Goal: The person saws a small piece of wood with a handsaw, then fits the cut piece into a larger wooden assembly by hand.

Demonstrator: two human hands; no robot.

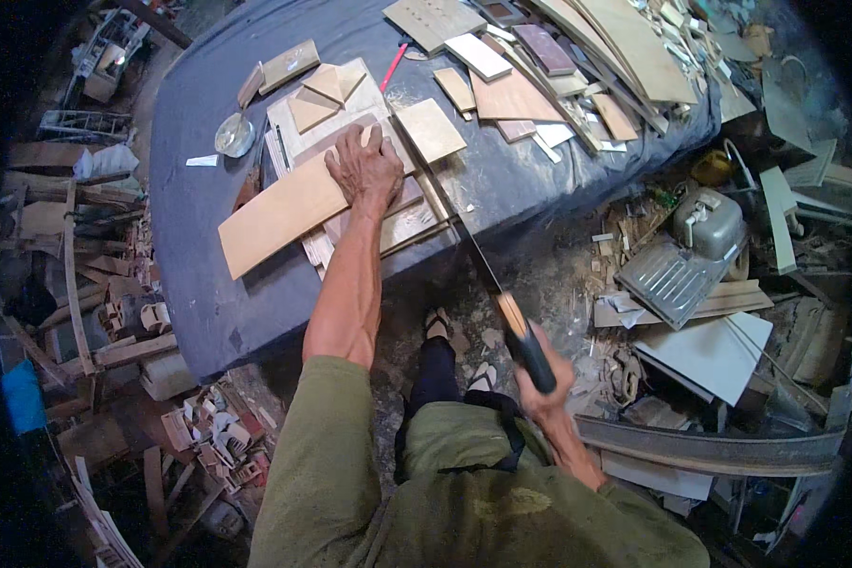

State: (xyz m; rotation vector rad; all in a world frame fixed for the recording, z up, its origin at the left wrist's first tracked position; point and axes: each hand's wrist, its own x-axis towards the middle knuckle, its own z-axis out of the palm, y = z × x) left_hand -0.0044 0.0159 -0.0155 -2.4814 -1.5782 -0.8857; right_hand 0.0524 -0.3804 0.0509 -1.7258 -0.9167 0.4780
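Observation:
My left hand (364, 163) presses on a long light plywood board (270, 222), its bent fingers gripping near the upper end. The board lies across stacked wooden sheets (303, 123). My right hand (544, 379) is closed on the black-and-wood handle of a long hand saw (478, 260). The saw blade slants up to the plywood, just right of my left hand, beside a small square piece (431, 130) beyond it. Several small offcuts (322, 85) lie above the board, near a red-handled tool (394, 68).
The dark cloth-covered table (194, 275) holds a clear container (234, 134) and a pile of boards (521, 90) at upper right. Scrap wood (123, 350) crowds the floor at left. A steel sink (682, 265), a white panel (705, 350) and a curved strip (719, 450) lie at right.

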